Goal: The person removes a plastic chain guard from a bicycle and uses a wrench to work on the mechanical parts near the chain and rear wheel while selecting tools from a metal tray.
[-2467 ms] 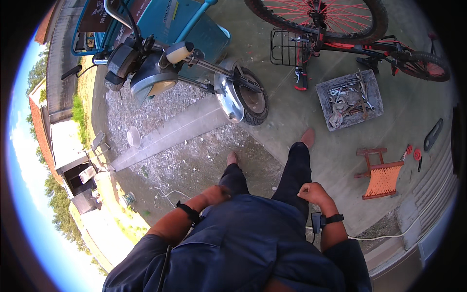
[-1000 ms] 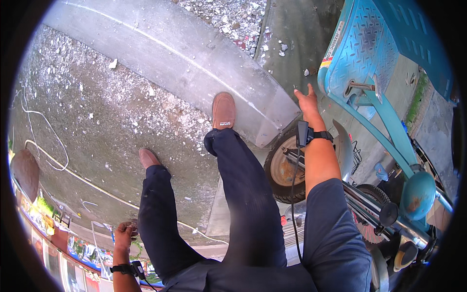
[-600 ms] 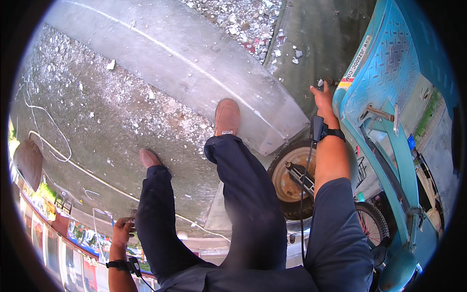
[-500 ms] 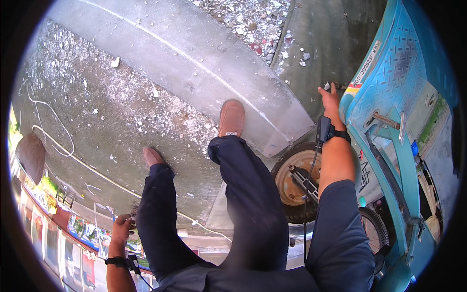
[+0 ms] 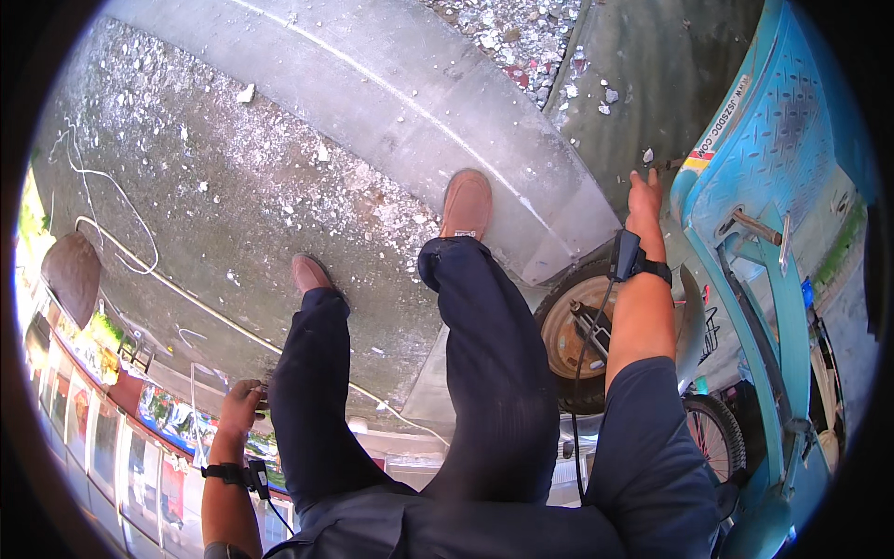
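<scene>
right hand (image 5: 644, 197): arm stretched fwd, fingers (image 5: 643, 177) reaching to a thin dark rod (image 5: 667, 165) at the lower edge of the blue panel (image 5: 778, 140); looks like they touch or lightly pinch it, can't tell if grip is closed.
left hand (image 5: 244, 406): hangs low by the thigh, fingers curled loosely; whether it holds anything, can't tell.
rod: small, dark, metal-looking, sticks out just beyond the right fingertips, against the panel corner.
blue panel: painted sheet metal w/ raised tread pattern, scuffed, rust patches; curved rim, sticker strip along edge nearest the fingers.
blue frame (image 5: 759, 279): tubular, painted, chipped; runs away from the wrist toward the right.
wheel (image 5: 573, 335): below the right forearm, black rubber tyre, rusty orange hub, mudguard over it.
wrist band (image 5: 638, 265): black strap w/ small box, cable trailing down the sleeve.
slab (image 5: 400, 102): smooth grey concrete strip ahead of the shoes (image 5: 466, 203), well left of the right fingers.
ground (image 5: 186, 186): rough, gritty, loose white chips and gravel.
cord (image 5: 112, 224): thin, pale, loops over the ground far left.
risk 1: loose chips underfoot, front shoe on slab edge; slip likely if weight shifts while reaching.
risk 2: fingers near rusty sheet edge and rod; scrape or pinch if the panel swings.
risk 3: wrist cable hangs by the wheel and axle parts; could snag.
risk 4: cord on ground; trip hazard stepping back.
</scene>
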A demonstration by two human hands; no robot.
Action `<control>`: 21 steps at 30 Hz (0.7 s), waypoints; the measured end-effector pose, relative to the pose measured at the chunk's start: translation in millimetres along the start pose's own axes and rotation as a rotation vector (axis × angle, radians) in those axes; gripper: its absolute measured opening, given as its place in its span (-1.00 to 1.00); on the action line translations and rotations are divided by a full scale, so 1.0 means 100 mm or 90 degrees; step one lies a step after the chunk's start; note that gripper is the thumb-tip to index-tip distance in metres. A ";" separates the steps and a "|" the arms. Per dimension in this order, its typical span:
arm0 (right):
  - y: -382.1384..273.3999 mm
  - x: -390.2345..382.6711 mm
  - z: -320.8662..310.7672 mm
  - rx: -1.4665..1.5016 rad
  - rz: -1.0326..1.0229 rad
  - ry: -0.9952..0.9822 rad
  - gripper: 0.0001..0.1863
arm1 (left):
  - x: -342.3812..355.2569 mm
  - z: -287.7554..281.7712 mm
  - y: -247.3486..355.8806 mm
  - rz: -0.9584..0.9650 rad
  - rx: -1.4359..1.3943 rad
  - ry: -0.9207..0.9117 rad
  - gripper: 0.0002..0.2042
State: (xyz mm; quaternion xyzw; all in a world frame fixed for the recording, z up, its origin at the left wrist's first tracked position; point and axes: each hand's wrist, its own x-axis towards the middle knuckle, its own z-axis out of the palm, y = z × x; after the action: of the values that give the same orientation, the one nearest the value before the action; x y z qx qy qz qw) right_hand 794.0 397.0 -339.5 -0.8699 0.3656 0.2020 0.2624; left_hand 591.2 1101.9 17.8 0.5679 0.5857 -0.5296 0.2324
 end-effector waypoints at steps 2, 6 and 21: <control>-0.05 -0.30 -0.08 0.018 0.048 -0.048 -0.33 | -0.04 -0.02 -0.04 0.008 -0.018 -0.009 -0.71; 0.00 -0.94 -0.18 0.033 0.010 -0.104 -0.44 | -0.11 -0.12 -0.15 0.039 -0.065 -0.046 -0.73; -2.25 -4.75 -1.22 0.152 -0.356 -0.405 -0.60 | -0.91 -0.68 -0.09 0.592 0.247 0.013 -0.55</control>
State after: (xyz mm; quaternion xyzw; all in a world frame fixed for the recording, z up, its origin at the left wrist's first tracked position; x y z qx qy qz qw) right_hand 671.3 709.4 83.2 -0.7934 0.0379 0.3370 0.5054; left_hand 627.4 1125.8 122.7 0.8068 0.1636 -0.4636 0.3278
